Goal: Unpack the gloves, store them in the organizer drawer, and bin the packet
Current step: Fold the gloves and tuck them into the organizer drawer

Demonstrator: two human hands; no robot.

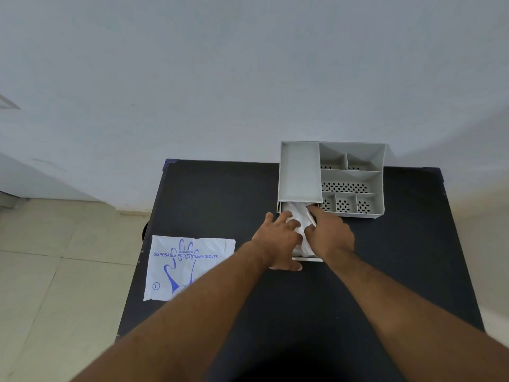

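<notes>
A grey organizer [300, 172] stands at the back right of the black table, its drawer [308, 259] pulled out toward me. A bunch of thin clear gloves [298, 216] lies crumpled in the drawer. My left hand [278, 241] presses on the gloves from the left, fingers spread over them. From the right, my right hand [330, 232] pushes its fingers into the same bunch. Both hands hide most of the drawer. The white packet [187, 263], printed in blue "disposable polyethylene gloves", lies flat at the table's left edge, apart from both hands.
The organizer's top has one long tray and several small perforated compartments [349, 186]. The black table [220, 194] stands against a pale wall; tiled floor [55, 271] lies to the left. A dark round shape [145, 230] shows just beyond the table's left edge.
</notes>
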